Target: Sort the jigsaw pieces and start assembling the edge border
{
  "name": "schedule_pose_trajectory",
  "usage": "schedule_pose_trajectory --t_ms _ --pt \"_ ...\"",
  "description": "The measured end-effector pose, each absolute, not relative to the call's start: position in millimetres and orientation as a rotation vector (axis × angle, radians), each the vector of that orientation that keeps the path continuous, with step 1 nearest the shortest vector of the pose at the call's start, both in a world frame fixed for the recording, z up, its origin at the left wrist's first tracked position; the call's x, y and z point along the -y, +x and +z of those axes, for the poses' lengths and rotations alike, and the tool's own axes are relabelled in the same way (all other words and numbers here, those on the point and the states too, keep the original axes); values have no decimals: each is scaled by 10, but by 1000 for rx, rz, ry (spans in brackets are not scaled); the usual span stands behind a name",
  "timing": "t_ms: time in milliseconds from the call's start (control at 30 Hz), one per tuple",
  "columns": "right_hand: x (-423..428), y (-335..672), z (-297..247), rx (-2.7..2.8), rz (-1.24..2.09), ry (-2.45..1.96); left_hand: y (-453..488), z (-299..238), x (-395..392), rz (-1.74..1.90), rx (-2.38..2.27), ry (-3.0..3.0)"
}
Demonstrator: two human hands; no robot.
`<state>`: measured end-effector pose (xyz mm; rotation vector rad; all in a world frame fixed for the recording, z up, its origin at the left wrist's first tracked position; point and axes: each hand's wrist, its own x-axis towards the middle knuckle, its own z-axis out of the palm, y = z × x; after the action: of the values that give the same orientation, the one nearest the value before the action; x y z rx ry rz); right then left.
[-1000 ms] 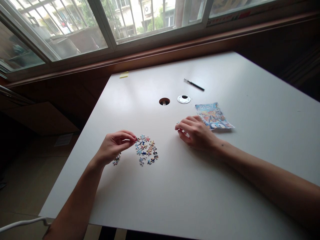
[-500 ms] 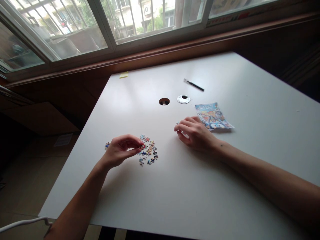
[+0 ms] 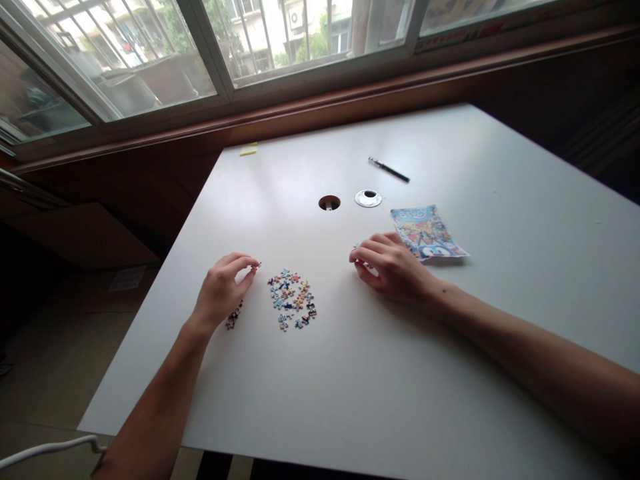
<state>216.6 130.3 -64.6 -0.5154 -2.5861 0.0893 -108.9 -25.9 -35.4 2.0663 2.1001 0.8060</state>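
Between thumb and fingertips, my left hand (image 3: pixel 227 287) pinches a small puzzle piece (image 3: pixel 256 266), up and left of the main pile. That pile of colourful puzzle pieces (image 3: pixel 295 300) lies loose on the white table (image 3: pixel 330 387). A second small group of pieces (image 3: pixel 233 315) is partly hidden under my left hand. My right hand (image 3: pixel 390 267) rests on the table with its fingers curled over some puzzle pieces (image 3: pixel 355 247), of which only bits show. Whether it grips any of them is hidden. Beside it lies a printed picture sheet (image 3: pixel 427 230) with a cartoon design.
Towards the back are a black pen (image 3: pixel 389 169), a round metal ring (image 3: pixel 369 198) and a cable hole (image 3: pixel 329 203) in the tabletop. A yellow sticky note (image 3: pixel 249 149) sits at the far edge. A white cable (image 3: pixel 50 448) hangs at the lower left, and windows rise behind.
My left hand has moved left and slightly away from me, off the main pile, with a puzzle piece in its fingertips. My right hand has stayed in place.
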Motion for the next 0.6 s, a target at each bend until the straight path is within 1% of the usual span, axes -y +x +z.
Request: schedule_pose_trajectory --t_ms 133,300,433,600 --pt "-1311 2167 -660 2585 91 -516 -1137 -396 267 627 -2144 2066" --pt "-1324 2171 -678 2578 88 -505 -1138 -391 273 582 -2126 2064" --pt "-1323 2171 -677 2576 86 -513 -1217 -268 307 540 -1999 2034" --pt "-1322 2172 -679 2575 87 -505 -1379 -84 388 325 -1914 1907"
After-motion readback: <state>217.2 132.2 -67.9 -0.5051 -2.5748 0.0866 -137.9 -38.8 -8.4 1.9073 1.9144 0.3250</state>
